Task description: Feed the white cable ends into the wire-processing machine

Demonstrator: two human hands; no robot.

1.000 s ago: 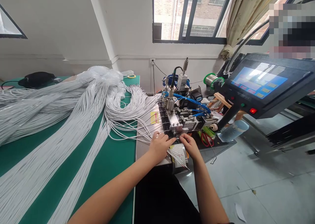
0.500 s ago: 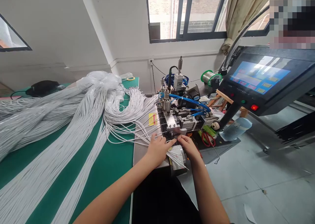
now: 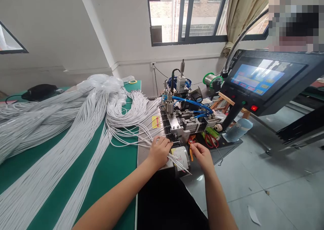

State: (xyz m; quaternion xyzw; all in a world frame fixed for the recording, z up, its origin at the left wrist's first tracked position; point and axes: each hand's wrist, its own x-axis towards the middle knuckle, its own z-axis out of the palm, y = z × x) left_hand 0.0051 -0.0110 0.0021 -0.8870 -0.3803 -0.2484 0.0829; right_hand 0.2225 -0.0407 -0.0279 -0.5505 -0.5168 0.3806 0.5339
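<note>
White wires (image 3: 180, 163) passed beneath the left hand (image 3: 159, 152), which grasped them beside the machine (image 3: 174, 121), 1 wire end (image 3: 177, 142) projecting at that hand's fingertips. The right hand (image 3: 203, 157) overlapped an orange-handled tool (image 3: 191, 155); its grip could not be determined. Good practice required keeping that end straight. Green desk (image 3: 124, 159) lay leftward.

From where I stand, this is a small wiring workshop: bundles of white cable (image 3: 65, 149) sprawl over a green-topped bench (image 3: 118, 176) across the left of the frame. At center sits a benchtop machine (image 3: 174, 122) of metal cylinders and blue tubes, an orange-handled hand tool (image 3: 191, 154) just beside it. Toward the right, a spool of silvery wire (image 3: 210, 80) and a control panel (image 3: 270, 86) with a lit screen (image 3: 257, 78) complete the industrial setting.
</note>
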